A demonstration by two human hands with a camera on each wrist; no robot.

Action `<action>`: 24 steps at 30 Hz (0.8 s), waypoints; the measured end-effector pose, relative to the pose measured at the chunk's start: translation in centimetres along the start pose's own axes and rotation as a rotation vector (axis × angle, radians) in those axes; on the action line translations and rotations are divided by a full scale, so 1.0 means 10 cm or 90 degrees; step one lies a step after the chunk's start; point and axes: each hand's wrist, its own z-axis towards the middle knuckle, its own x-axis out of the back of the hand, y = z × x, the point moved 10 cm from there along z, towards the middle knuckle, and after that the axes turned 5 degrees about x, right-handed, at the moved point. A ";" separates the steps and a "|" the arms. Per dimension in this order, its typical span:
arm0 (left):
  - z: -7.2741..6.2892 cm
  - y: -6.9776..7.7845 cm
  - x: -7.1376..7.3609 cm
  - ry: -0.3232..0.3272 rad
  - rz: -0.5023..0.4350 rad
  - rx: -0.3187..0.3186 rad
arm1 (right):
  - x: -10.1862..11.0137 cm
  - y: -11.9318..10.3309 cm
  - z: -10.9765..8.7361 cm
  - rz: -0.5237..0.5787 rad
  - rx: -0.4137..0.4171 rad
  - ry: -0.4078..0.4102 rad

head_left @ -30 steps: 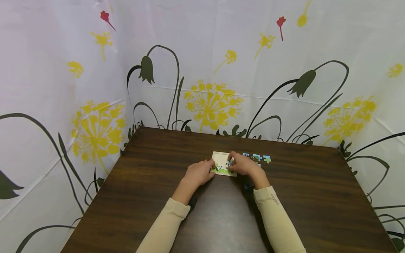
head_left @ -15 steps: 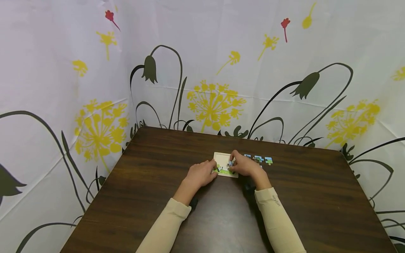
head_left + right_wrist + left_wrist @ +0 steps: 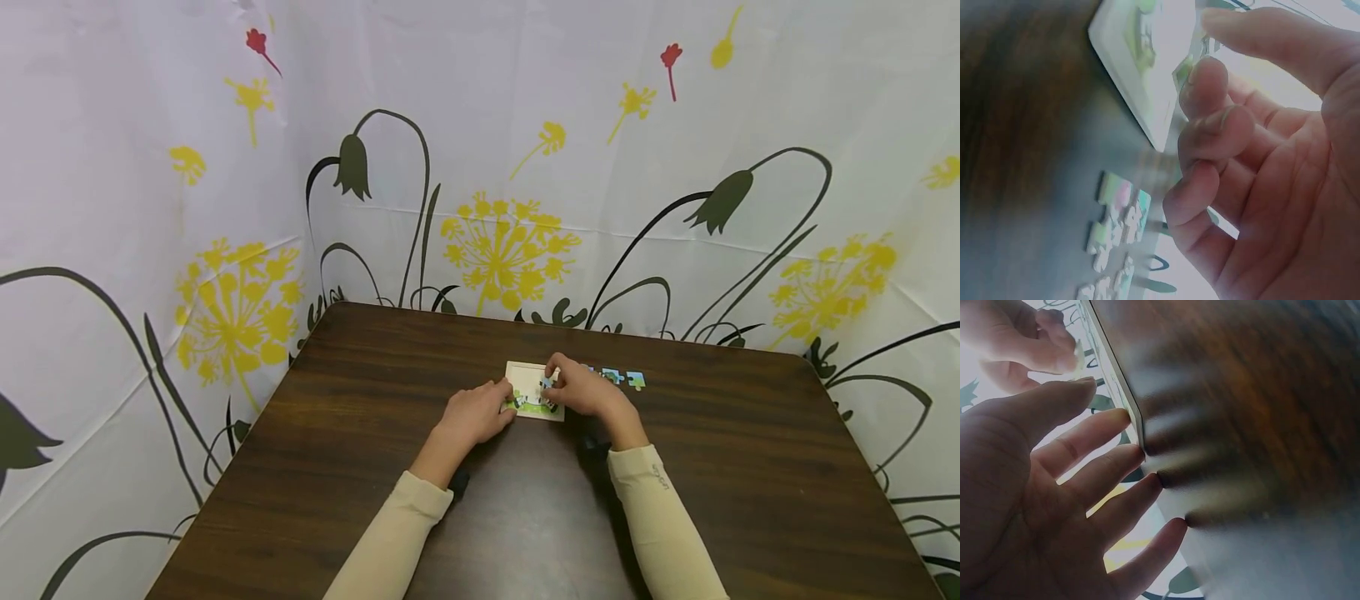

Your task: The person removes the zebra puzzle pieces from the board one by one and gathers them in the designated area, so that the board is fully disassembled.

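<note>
A small pale puzzle tray [image 3: 523, 367], with green picture pieces along its near side, lies on the table. My left hand [image 3: 471, 414] rests at the tray's left edge. In the left wrist view its fingers [image 3: 1107, 469] are spread and fairly straight, fingertips at the tray's rim and on the tabletop, while the thumb reaches over the tray. My right hand [image 3: 592, 393] is above the tray's right part. Between its thumb and index finger it pinches a puzzle piece [image 3: 1182, 70], whose green corner shows in the right wrist view; the fingers hide most of the piece.
Several loose jigsaw pieces [image 3: 635, 380] lie right of the tray, partly hidden behind the right hand. The dark wooden table [image 3: 360, 383] extends around the hands. A white cloth with printed flowers [image 3: 480, 100] hangs behind its far edge.
The right hand has turned slightly over the tray, its wrist shifting a little right and covering more of the loose pieces. The left hand stays at the tray's edge. The head view has shifted slightly.
</note>
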 end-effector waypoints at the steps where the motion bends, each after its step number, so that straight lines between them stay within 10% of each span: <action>1: 0.00 0.00 0.00 0.001 0.001 -0.001 | 0.03 0.00 -0.01 0.003 0.002 0.004; 24: -0.01 0.01 0.00 0.003 -0.012 -0.017 | 0.49 0.06 -0.39 0.041 0.029 0.047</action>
